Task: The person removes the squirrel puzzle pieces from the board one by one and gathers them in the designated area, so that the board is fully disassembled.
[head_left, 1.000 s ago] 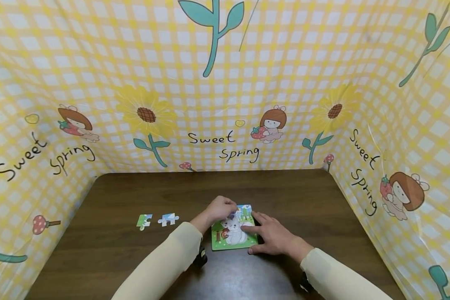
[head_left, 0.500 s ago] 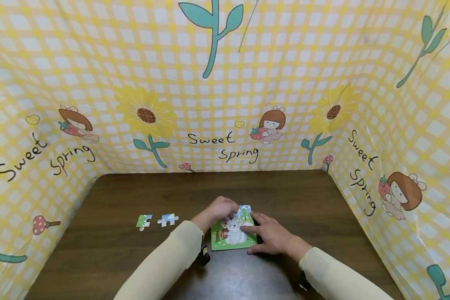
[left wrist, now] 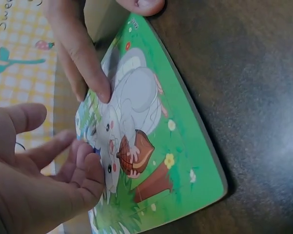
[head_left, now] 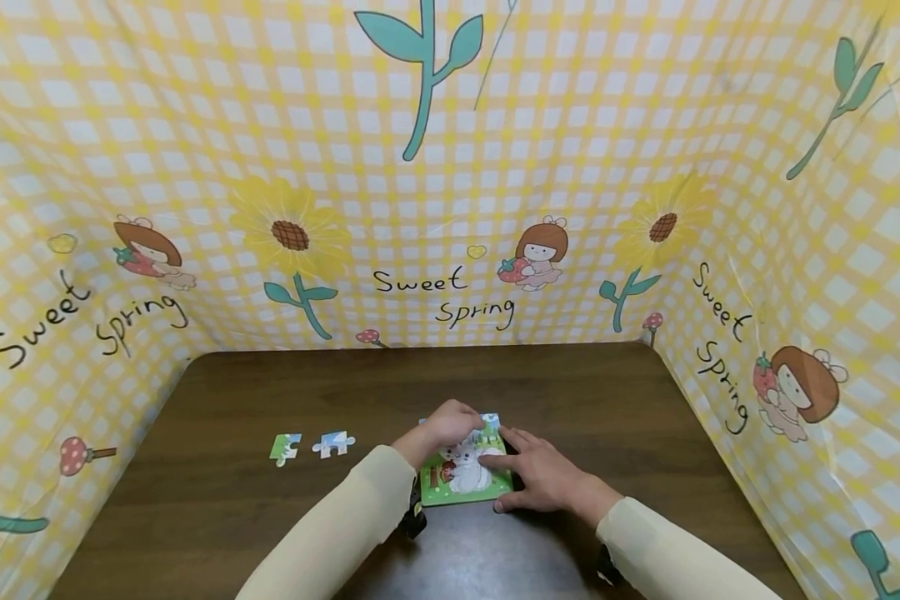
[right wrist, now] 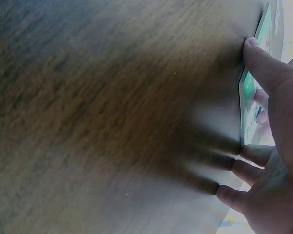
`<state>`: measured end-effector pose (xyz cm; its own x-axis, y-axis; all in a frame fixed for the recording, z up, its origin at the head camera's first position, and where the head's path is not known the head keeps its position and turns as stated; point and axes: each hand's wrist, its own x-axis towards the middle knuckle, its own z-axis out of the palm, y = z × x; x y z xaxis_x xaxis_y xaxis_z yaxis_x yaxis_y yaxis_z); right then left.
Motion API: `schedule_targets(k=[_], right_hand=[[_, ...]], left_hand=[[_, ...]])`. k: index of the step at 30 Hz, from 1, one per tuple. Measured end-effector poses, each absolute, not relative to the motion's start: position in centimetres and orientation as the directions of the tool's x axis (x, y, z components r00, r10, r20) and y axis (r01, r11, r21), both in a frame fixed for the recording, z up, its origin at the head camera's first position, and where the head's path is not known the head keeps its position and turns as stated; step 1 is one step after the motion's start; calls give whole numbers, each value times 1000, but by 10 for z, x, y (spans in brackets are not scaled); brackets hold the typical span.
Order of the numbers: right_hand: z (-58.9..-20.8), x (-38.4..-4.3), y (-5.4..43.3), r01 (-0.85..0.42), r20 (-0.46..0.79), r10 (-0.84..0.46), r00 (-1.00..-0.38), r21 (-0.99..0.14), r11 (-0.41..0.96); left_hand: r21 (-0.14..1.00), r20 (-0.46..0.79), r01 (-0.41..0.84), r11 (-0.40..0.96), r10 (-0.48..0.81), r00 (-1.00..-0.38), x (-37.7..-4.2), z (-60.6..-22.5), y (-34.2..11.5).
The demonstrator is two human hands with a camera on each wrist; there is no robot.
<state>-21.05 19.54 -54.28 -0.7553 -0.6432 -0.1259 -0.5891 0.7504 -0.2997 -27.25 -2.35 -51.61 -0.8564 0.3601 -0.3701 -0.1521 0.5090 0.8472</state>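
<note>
A jigsaw puzzle board [head_left: 465, 497] with a green rim lies on the table, its picture a white squirrel holding an acorn. At its upper part is my left hand [head_left: 453, 423], its fingertips at the picture. In the left wrist view the left thumb [left wrist: 31, 116] stands apart from the index finger, with no piece showing between them, and the other fingers bend in. My right hand [head_left: 547, 473] spreads along the board's right side, the index fingertip on the picture. The right thumb [right wrist: 256, 51] rests at the board's edge. The left hand hides part of the upper picture.
Left of the board, two loose jigsaw pieces lie apart on the brown table [head_left: 285, 533]: a green-and-blue piece [head_left: 285, 447] and a blue-and-white piece [head_left: 333, 443]. A yellow checked cloth [head_left: 450, 192] walls in the back and sides.
My left hand has shifted slightly right across the upper part of the puzzle, covering more of its top edge. The right hand and both loose pieces keep their places.
</note>
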Motion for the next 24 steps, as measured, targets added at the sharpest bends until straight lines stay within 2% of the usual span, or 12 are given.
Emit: schedule_targets(k=[7,12,15,20,24], right_hand=[[-544,-209,195,-586,-122,-639,-759,-299,753],[-542,-209,195,-591,-125,-643,-755,-294,751],[-541,-211,195,-593,-121,-644,-756,-289,751],[-542,-212,195,-583,-132,-632,-764,-279,763],[-543,-212,194,-574,-143,-626,-766,-286,767]], left_hand=[[837,-339,-130,532,318,-885,-268,-513,-19],[804,-321,-149,576,209,-924,-261,-506,-16],[822,-326,-194,536,162,-931,-262,-503,-14],[875,-354,-266,405,158,-922,-269,-513,-17],[884,-368,-291,366,158,-916,-273,-519,-21]])
